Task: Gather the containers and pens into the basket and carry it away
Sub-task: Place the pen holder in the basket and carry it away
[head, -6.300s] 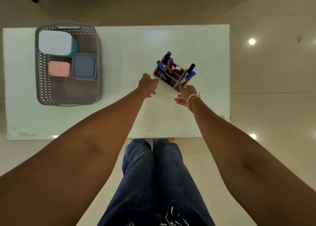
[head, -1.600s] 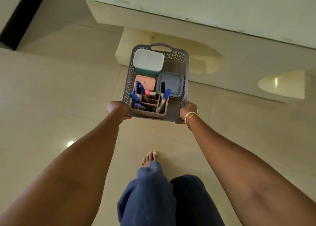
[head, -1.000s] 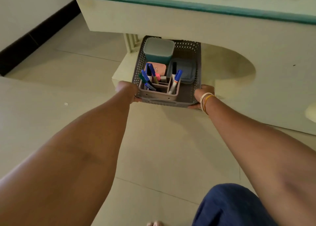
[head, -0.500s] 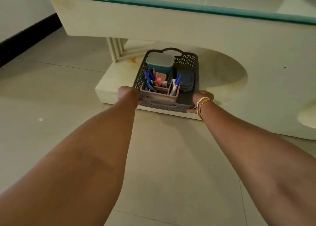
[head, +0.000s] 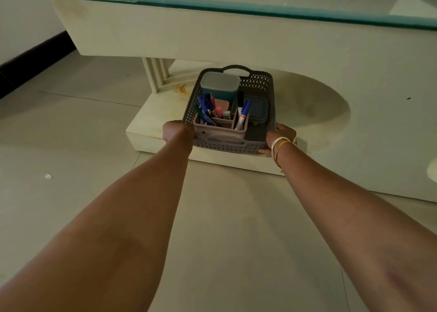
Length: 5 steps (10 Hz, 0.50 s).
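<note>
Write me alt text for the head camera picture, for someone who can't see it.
Two bare hands, left hand and right hand, hold a grey basket by its near corners on the low base under a glass-topped table. Inside are a pen holder with pens and lidded containers.

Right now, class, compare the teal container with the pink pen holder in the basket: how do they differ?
The teal container is closed by a pale lid; the pink pen holder is open-topped, with pens standing in its compartments. The teal container sits at the basket's far end, the pen holder at the near end. Both stand upright inside the basket.
</note>
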### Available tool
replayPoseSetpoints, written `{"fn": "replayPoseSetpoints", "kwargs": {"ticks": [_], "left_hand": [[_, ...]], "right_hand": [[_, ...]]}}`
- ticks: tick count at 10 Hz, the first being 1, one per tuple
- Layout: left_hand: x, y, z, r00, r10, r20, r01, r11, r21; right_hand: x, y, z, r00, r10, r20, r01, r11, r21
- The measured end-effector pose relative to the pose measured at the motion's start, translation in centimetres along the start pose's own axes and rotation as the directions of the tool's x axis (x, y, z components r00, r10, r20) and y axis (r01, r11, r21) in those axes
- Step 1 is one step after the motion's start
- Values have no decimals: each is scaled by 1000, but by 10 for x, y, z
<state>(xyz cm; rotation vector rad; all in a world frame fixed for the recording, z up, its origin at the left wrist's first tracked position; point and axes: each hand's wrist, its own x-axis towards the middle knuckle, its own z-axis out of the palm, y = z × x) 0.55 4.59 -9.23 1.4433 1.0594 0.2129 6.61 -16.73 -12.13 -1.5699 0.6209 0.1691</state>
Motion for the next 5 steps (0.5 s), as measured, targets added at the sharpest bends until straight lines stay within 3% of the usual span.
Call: {"fn": "replayPoseSetpoints", "kwargs": {"ticks": [1,3,4,5], "left_hand": [[-2,1,-2,999,9,41,-12,998,58],[2,-1,-5,993,-42,114,59,986,-153],[-11,4,-2,997,10,78,-7,999,-33],[-34,9,-3,983,180,30,-181,945,271]], "right_hand": [[1,0,-2,1000,-17,22,18,1000,-14],[14,2,-5,998,-38,50,41,998,-50],[4,-3,-5,997,-44,-66,33,987,-155],[-28,-3,-2,983,-30,-181,-25,955,-296]]}}
